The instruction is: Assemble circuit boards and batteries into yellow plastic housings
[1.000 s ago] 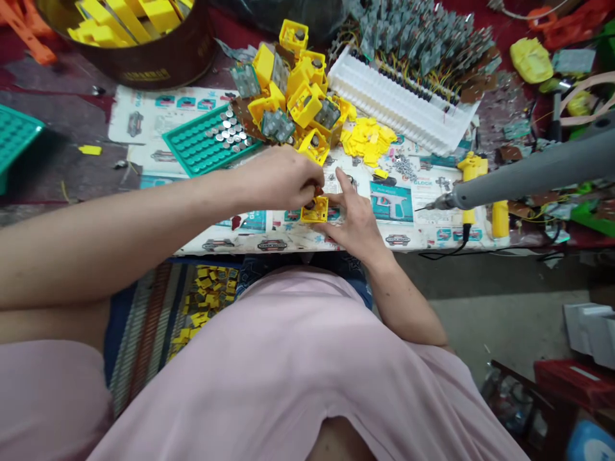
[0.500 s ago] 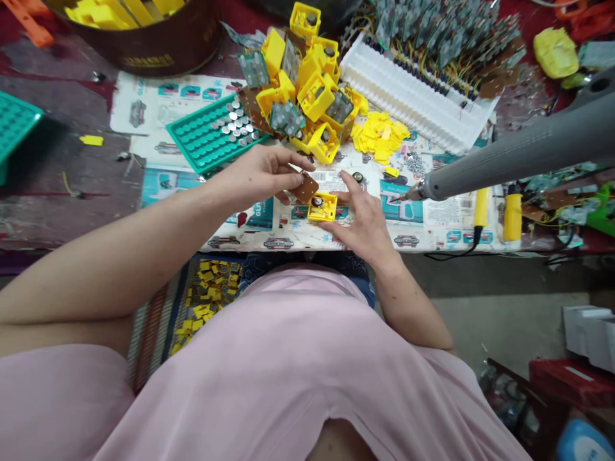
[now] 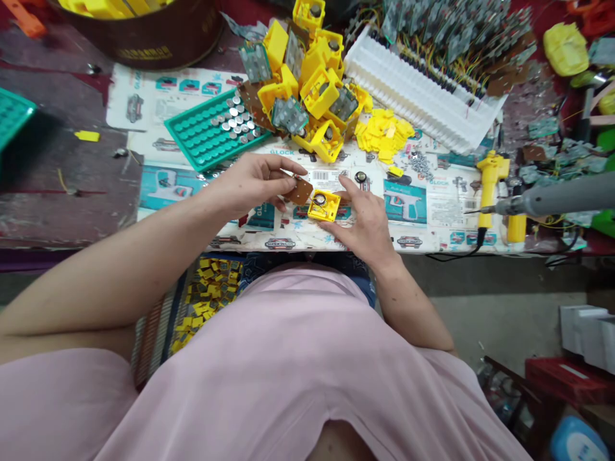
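Between the fingers of my left hand [image 3: 254, 182] is a brown circuit board [image 3: 301, 191], tilted beside a small open yellow plastic case [image 3: 324, 206]. A round metallic part sits inside the case, and thin wires show there. My right hand [image 3: 362, 214] holds the case by its right side, thumb at the lower edge and fingers at the upper right. Just past my right fingertips, a small round dark part [image 3: 360, 177] lies on the printed cardboard [image 3: 358, 242].
A green tray [image 3: 185, 137] holds silver button cells. Behind are piled yellow cases [image 3: 319, 96], flat yellow pieces [image 3: 384, 134], small screws [image 3: 421, 165] and a white rack [image 3: 423, 96] of wired boards. A grey electric screwdriver [image 3: 552, 195] hangs at right near a yellow-handled tool [image 3: 487, 192].
The grey screwdriver has swung right and lower, away from my hands. The brown board has shifted slightly left, and the case is turned a little. Both hands keep their holds.
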`<state>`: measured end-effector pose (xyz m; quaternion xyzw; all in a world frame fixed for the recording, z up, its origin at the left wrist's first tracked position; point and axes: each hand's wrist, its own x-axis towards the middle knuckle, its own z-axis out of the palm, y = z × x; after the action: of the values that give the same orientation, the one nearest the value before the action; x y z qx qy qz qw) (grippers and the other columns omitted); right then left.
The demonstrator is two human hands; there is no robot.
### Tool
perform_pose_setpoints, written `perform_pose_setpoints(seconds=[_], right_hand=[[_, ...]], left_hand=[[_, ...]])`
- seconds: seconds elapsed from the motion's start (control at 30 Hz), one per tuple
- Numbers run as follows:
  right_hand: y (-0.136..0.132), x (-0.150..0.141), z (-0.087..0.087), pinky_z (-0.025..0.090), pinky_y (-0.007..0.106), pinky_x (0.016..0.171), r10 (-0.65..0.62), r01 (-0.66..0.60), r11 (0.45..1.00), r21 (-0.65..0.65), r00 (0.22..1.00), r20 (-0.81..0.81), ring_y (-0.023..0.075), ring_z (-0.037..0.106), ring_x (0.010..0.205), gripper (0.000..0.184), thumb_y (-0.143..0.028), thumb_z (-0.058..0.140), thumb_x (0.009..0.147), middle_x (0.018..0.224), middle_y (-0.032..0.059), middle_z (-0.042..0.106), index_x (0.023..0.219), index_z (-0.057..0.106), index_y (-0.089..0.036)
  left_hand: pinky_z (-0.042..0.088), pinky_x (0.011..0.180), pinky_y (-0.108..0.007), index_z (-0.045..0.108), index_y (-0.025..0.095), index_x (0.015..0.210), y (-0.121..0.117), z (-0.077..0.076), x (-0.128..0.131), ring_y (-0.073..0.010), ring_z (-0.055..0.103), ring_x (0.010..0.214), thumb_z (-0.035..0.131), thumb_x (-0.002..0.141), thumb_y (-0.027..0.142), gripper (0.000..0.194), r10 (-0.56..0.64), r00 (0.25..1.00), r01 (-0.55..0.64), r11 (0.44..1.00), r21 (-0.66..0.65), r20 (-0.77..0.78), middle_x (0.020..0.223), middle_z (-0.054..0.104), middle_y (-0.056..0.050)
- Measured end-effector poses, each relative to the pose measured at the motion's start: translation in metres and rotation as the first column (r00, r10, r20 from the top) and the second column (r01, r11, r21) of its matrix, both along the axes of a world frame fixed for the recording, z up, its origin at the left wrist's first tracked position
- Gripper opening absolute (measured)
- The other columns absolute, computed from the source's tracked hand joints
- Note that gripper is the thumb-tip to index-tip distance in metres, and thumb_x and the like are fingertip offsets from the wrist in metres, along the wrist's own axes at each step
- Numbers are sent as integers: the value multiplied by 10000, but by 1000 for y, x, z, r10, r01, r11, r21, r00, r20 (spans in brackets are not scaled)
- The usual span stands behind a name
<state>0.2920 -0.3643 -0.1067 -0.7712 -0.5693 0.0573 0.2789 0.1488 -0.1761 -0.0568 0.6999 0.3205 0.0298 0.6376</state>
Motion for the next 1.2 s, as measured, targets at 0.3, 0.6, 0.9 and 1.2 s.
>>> perform_pose_setpoints(seconds=[0.3,0.6,0.9,1.2], right_hand=[[-5,-11,4,412,464,959,-113,121,992,-41,980,163,300,574,1014,813,-794,458,827,1032,114,659,1391,546,-216],[-7,3,19,407,486,1073,204,-204,978,-50,979,-17,316,478,1320,866,-674,599,835,1445,127,517,1529,325,-236],[1,-18,14,423,389,845,30,-20,998,-66,987,160,269,626,988,749,-749,536,827,1084,106,708,1315,576,-182],[-1,-26,10,360,356,809,-5,20,999,-47,955,296,235,597,965,713,-757,440,867,1096,98,708,1258,615,-187]], left_hand=[[602,563,-270,700,142,1030,-12,4,-11,-207,732,781,682,769,288,300,-5,999,7,999,-43,43,963,752,-103],[600,549,-271,655,135,1174,-15,-3,-25,-201,724,727,711,751,335,472,-18,999,20,999,-41,44,864,736,-77],[560,543,-246,682,115,1105,-18,-3,-31,-128,653,555,755,735,369,454,-3,1000,4,1000,-26,31,775,726,-54],[522,472,-190,715,129,986,-17,-12,-32,-86,607,493,727,730,310,314,44,995,-40,998,-46,86,690,704,-9]])
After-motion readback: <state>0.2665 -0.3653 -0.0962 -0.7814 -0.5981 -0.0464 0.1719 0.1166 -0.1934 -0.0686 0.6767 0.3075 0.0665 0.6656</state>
